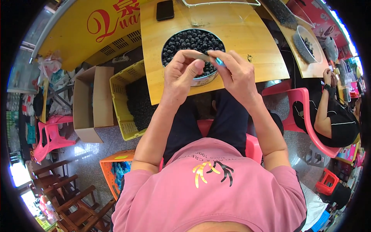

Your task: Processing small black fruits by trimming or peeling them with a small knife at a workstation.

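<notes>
Both my hands meet over a wide round tin (210,79) filled with small, round, dark pieces (189,40), some with a light spot. My left hand (181,75) is closed, thumb and index finger brought together; a greyish band (200,56) shows at the index fingertip. Whatever that hand may pinch is too small to make out. My right hand (237,75) is closed in a pinch on a small light-blue piece (219,61), its fingertips touching those of my left hand. The rest of the blue piece is hidden by the fingers.
A black phone (165,10) lies on the wooden table (255,42). Left of my knees stand a yellow crate (123,116) of dark pieces, a cardboard box (83,102) and an orange crate (110,174). At right, another person (328,116) sits by a pink chair (305,112).
</notes>
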The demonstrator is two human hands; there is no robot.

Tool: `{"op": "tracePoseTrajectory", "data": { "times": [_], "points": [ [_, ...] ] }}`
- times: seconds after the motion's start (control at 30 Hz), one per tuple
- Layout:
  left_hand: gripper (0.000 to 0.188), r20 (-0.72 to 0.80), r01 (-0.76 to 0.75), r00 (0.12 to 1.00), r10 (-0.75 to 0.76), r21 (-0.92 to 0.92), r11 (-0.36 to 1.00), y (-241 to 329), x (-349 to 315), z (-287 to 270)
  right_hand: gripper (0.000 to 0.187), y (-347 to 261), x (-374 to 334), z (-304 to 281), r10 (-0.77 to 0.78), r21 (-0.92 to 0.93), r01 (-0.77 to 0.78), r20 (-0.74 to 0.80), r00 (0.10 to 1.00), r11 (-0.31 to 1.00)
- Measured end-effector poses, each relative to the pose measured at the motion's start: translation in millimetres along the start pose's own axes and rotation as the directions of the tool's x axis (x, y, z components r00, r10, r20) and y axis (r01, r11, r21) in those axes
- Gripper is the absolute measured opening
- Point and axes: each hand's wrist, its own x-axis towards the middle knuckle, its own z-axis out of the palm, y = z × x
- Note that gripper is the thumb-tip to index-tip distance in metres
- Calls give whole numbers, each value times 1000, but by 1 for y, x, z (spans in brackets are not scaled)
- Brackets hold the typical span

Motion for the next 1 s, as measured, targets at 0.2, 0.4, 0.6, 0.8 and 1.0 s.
{"op": "tracePoseTrajectory", "data": {
  "times": [0.2, 0.4, 0.6, 0.8, 1.0],
  "points": [
    [18, 2, 3, 1000, -2, -89, 996, 0, -6, -4, 21, 9, -2, 7, 318, 401, -325, 85, 944, 857],
    [17, -15, -18, 1000, 17, -73, 997, 8, -6, 5, 29, -22, 9, 9, 403, 738, -519, 357, 843, 432],
    [17, 54, -70, 996, 71, -13, 997, 11, -13, -12, 30, -29, 14, 10, 415, 738, -655, 550, 724, 165],
    [19, -253, -74, 956, 146, 273, 959, 28, -42, -67, 27, -6, 5, 7, 477, 694, -640, 462, 747, 330],
    [18, -351, 168, 904, 243, 816, 553, 31, -66, -119, 26, 22, -10, -2, 574, 676, -657, 407, 711, 334]
  ]
}}
